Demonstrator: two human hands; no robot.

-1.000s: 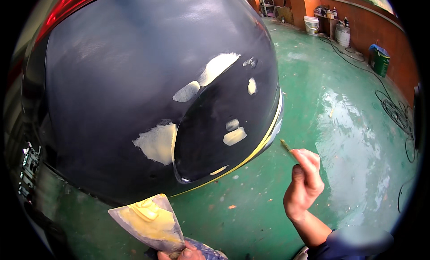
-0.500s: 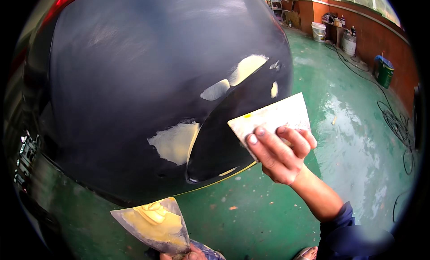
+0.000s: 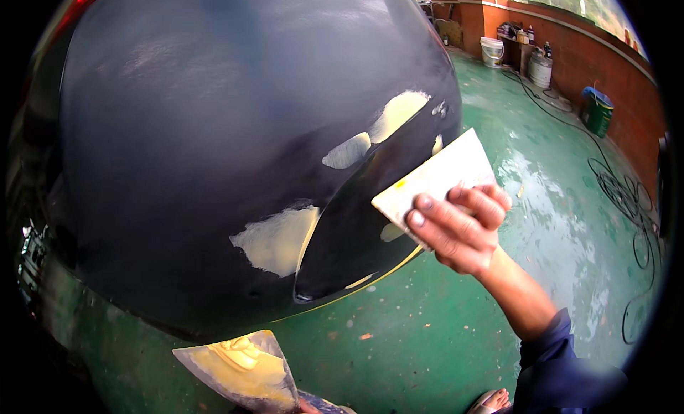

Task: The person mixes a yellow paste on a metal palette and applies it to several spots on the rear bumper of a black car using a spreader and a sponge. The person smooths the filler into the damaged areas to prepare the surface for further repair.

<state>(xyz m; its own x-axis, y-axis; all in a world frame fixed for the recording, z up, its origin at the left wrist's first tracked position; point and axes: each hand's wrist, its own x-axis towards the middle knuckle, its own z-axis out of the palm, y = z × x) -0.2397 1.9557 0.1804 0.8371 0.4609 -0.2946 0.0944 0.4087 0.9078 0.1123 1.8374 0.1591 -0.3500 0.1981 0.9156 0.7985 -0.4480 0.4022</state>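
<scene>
In my right hand (image 3: pixel 467 229) is a flat white filler spreader (image 3: pixel 447 170), pinched between thumb and fingers. It stands in front of the right side of a black car bumper (image 3: pixel 164 207); whether it touches the bumper I cannot tell. Patches of pale yellow body filler (image 3: pixel 276 243) lie on the bumper, the largest left of its curved crease. The spreader partly covers a small patch. At the lower edge, my left hand (image 3: pixel 308 407) grips a wide putty knife (image 3: pixel 274 389) whose blade bears a mound of yellow filler (image 3: pixel 241 352). Most of the left hand is out of view.
Green floor (image 3: pixel 427 335) surrounds the bumper, wet and shiny at the right. Along the orange wall stand a white bucket (image 3: pixel 491 52), a grey canister (image 3: pixel 540 70) and a green bin (image 3: pixel 598 115). A coiled black hose (image 3: pixel 623 193) lies near the wall.
My right hand and the spreader have moved slightly up and right, uncovering a small filler patch below and partly covering another. The left hand with the putty knife has sunk lower in view.
</scene>
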